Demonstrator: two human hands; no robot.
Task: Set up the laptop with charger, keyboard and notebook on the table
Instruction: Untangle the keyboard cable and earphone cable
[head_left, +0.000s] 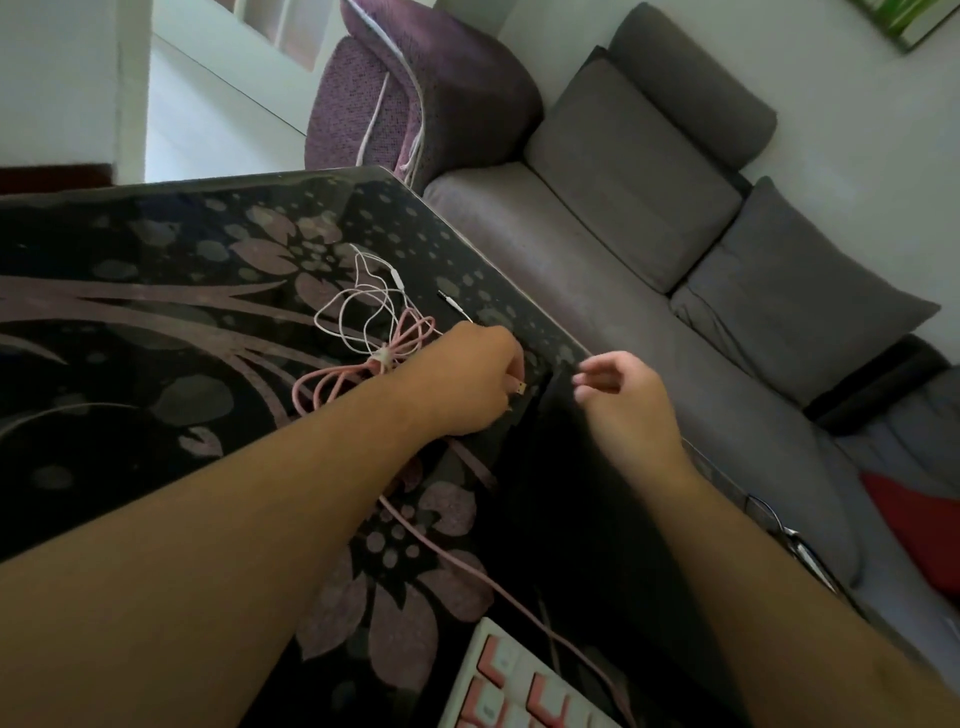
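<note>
Left hand (467, 382): reaches across the table (130, 312); fingers curl round the USB plug (519, 387) of the pink cable (332, 387), held at the laptop's far edge.
Right hand (623, 395): hovers above the laptop (587, 509), fingers loosely curled, grasping nothing.
Laptop: dark slab at 5 o'clock on the table — open or closed, cannot tell.
Pink cable: bundled and tied at centre, its free length trailing toward 6 o'clock to the keyboard (519, 686).
Keyboard: white with pink keys, at 6 o'clock, cut by the frame edge.
White earphone cord (374, 291): loose loops at 12 o'clock of the bundle.
Sofa (649, 270): grey, cushioned — beside the table at 2 o'clock.
</note>
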